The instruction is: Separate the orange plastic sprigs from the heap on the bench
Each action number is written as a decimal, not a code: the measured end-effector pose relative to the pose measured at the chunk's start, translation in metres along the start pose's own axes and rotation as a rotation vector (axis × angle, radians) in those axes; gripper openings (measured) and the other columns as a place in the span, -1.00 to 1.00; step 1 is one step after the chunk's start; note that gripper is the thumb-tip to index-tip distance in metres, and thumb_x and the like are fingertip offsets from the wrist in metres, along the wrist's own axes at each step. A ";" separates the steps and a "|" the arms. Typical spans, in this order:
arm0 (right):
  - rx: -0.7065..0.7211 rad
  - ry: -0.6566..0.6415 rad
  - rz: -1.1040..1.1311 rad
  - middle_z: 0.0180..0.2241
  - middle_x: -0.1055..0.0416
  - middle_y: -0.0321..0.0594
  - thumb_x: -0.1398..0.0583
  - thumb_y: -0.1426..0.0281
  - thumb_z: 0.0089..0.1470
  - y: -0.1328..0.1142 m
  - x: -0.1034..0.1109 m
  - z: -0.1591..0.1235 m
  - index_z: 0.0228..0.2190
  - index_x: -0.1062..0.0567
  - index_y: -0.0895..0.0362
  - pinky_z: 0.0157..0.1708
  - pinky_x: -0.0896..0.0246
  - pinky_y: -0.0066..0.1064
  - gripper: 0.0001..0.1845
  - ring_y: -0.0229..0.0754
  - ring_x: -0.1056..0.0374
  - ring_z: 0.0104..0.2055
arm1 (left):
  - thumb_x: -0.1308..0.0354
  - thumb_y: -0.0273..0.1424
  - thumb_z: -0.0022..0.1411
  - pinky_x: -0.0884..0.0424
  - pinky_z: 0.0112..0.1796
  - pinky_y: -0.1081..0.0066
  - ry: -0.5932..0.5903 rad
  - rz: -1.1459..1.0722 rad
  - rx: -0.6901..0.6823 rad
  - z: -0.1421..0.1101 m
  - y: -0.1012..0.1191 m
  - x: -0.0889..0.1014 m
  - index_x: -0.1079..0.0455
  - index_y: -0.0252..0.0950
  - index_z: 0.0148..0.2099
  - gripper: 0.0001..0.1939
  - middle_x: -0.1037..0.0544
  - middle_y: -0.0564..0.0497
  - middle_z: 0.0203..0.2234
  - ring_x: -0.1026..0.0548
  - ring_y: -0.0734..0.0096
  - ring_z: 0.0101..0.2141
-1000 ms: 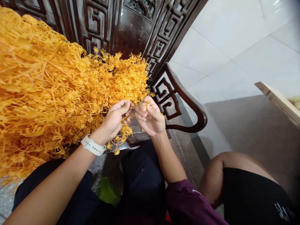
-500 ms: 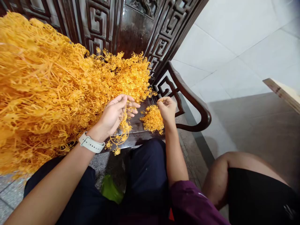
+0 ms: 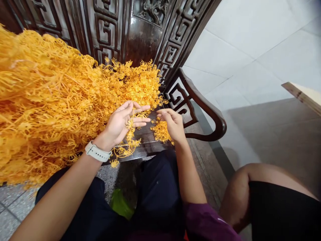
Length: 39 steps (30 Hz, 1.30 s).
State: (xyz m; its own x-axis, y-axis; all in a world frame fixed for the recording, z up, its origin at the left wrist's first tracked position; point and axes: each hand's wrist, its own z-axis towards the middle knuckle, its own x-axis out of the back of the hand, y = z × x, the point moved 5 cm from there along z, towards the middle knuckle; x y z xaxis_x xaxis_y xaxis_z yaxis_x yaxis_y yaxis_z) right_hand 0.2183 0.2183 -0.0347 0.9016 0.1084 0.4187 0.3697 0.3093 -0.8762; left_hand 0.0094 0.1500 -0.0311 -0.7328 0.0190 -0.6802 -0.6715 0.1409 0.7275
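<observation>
My left hand [image 3: 122, 122], with a pale watch band on its wrist, pinches an orange-yellow plastic flower stem [image 3: 125, 151] between thumb and forefinger. Its other fingers stretch out to the right, and the stem's curled, spidery sprigs dangle below the palm onto the bench seat. Just right of it, my right hand [image 3: 174, 124] has its thumb and fingers drawn together, pointing left. Whatever may be between those fingertips is too small to make out. Partly covered by this hand, a small pile of loose yellow sprigs [image 3: 160, 131] lies on the seat.
A large heap of the same yellow plastic flowers [image 3: 55, 100] fills the left side. The dark wooden bench has a carved back [image 3: 145, 40] and a curved armrest [image 3: 210, 107] on the right. Another person's bent knee [image 3: 240, 187] is at lower right, below a board's corner [image 3: 301, 95].
My right hand has moved left from over the small pile's far edge toward my left hand. The left fingers have straightened, and the dangling stem has shifted slightly left.
</observation>
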 end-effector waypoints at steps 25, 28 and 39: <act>-0.314 -0.409 1.004 -0.44 -0.43 -0.37 -0.55 0.28 0.01 -0.038 -0.065 -0.026 -0.29 -0.56 0.13 -0.31 -0.29 -0.43 -0.66 -0.34 -0.29 -0.41 | -0.38 -0.40 0.26 0.03 -0.62 0.62 -0.092 0.171 0.044 -0.004 -0.006 -0.011 -0.42 -0.25 -0.05 -0.74 -0.28 0.23 -0.60 -0.02 0.71 -0.68; -0.332 -0.501 1.031 -0.46 -0.36 -0.40 -0.54 0.28 0.03 -0.043 -0.067 -0.029 -0.32 -0.54 0.11 -0.34 -0.23 -0.40 -0.68 -0.33 -0.21 -0.44 | -0.35 -0.43 0.28 0.02 -0.62 0.62 -0.134 0.131 0.057 -0.006 -0.005 -0.012 -0.43 -0.25 -0.07 -0.79 -0.21 0.25 -0.63 -0.02 0.70 -0.69; -0.348 -0.611 1.075 -0.48 -0.26 -0.39 -0.50 0.28 0.08 -0.042 -0.068 -0.034 -0.35 -0.51 0.09 -0.36 -0.05 -0.40 -0.71 -0.30 -0.06 -0.45 | -0.33 -0.49 0.21 0.05 -0.62 0.62 -0.174 0.122 0.103 -0.008 -0.003 -0.017 -0.41 -0.27 -0.21 -0.85 -0.15 0.25 -0.65 0.01 0.72 -0.69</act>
State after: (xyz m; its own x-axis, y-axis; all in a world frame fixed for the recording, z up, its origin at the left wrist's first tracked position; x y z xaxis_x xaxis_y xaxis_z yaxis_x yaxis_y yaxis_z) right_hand 0.1487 0.1655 -0.0343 0.5671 0.5906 -0.5741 -0.3540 -0.4546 -0.8173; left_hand 0.0231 0.1418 -0.0207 -0.7719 0.2109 -0.5998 -0.5579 0.2275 0.7981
